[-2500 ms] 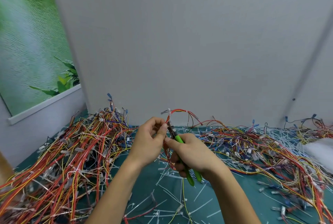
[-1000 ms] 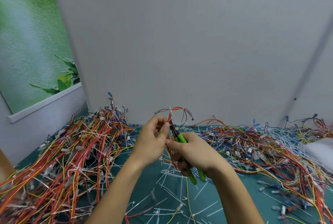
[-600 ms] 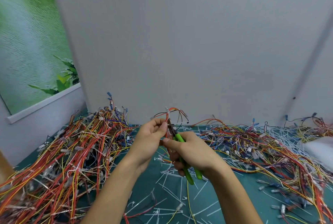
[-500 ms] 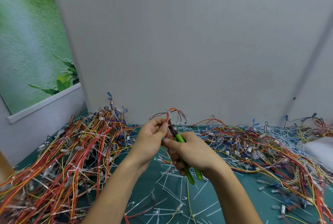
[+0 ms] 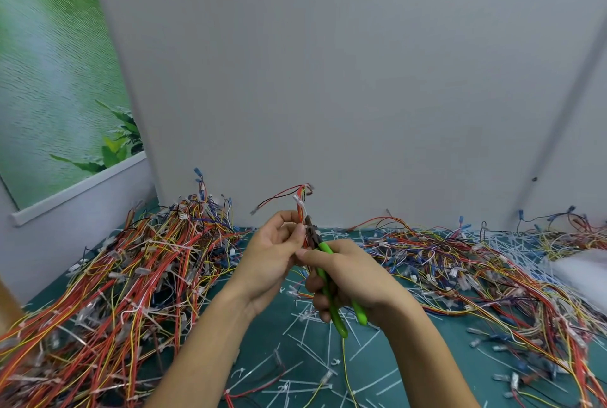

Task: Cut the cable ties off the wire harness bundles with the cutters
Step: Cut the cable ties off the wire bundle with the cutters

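Left hand (image 5: pixel 272 253) pinches a thin wire bundle (image 5: pixel 300 210) btw thumb & fingertips. The bundle stands upright, its loose ends fanning out above the cutters (image 5: pixel 323 251). Right hand (image 5: pixel 354 279) is wrapped round the cutters, thumb along the top, green handles poking out below the fist. Cutter tip sits against the bundle right by the left thumb. Jaws are mostly hidden by thumb & wires, so can't tell how far closed. A white cable tie (image 5: pixel 299 202) shows on the bundle just above the cutters. The bundle's lower part is hidden behind both hands. Below the cutters is the teal surface (image 5: pixel 377 371) w/ loose cut ties (image 5: pixel 308 335). Left of the cutters is a big wire pile (image 5: pixel 131 276), cut off at the frame edge. Right of them is a second pile (image 5: pixel 460 263) & a blurry white thing (image 5: pixel 584 269), can't ID.
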